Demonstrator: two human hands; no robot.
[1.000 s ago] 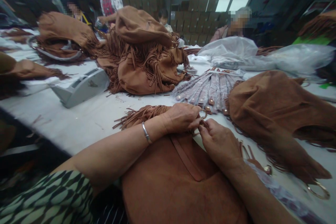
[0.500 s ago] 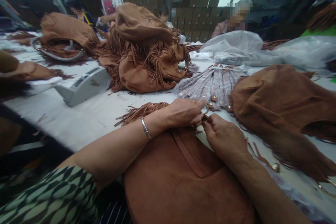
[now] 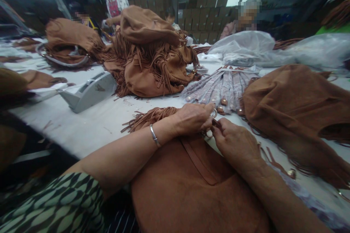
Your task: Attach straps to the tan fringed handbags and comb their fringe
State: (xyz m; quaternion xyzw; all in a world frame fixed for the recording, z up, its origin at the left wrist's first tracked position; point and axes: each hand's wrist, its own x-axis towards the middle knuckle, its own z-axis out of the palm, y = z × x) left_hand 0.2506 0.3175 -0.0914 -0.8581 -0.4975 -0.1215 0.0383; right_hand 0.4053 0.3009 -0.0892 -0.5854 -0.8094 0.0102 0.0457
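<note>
White bench, cartons beyond; the brown bag lies below left hand and right hand, pinching leather beside a ring.

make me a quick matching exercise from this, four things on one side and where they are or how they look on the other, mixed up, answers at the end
1. bracelet
2. tape dispenser
3. wrapped straps
4. right hand

A. fanned out on the table in clear plastic
B. pinching a brown strip beside the left hand
C. silver, worn on the left wrist
D. grey, to the left of the bag pile

Pairs: 1-C, 2-D, 3-A, 4-B
</note>
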